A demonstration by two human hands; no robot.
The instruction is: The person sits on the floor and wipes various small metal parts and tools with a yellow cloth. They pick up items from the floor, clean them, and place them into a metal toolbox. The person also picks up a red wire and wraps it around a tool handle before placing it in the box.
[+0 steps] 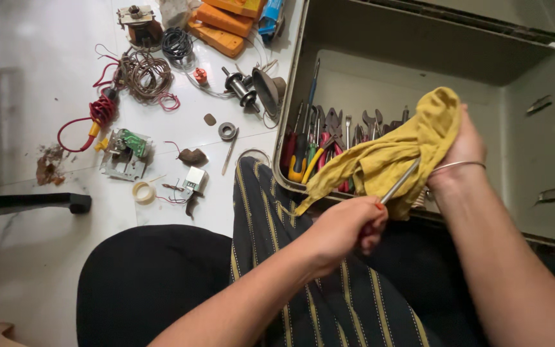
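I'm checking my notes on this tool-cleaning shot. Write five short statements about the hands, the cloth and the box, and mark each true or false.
1. The right hand grips a crumpled mustard-yellow cloth. True.
2. The left hand holds a slim metal-shafted screwdriver by its handle. True.
3. The screwdriver's shaft points away from the cloth. False: it runs up into the cloth.
4. The grey-green metal toolbox is shut. False: it is open, with pliers and spanners lying at its left end.
5. The coil of red wire lies inside the toolbox. False: it lies on the white floor, left of the box.
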